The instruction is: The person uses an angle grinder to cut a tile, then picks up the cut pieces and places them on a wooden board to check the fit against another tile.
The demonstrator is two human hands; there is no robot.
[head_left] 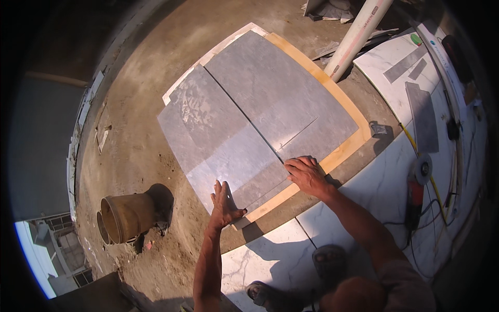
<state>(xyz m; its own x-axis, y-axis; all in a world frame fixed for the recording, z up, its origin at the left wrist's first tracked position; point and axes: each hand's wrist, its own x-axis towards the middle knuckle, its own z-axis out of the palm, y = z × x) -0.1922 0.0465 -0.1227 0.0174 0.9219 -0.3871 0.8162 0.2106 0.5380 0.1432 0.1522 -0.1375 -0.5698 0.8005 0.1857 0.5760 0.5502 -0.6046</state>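
Note:
Two large grey tiles lie side by side with a narrow dark gap between them. My left hand (224, 208) rests at the near left corner of the left grey tile (213, 125), its fingers stretched forward and the thumb out to the side. Beside the near end of the gap, my right hand (307, 176) lies on the right grey tile (280, 88), fingers slightly bent with the tips at the seam. A thin dark line crosses the right tile. Under the tiles, a yellowish board (340, 99) shows along the right and near edges.
An angle grinder (416, 192) with a cord lies at the right on white marbled slabs (260, 262). Grey tile offcuts (422, 117) and a long white level (442, 60) lie beyond it. A brown bucket (127, 216) rests on its side at left. A white pipe (358, 39) slants behind.

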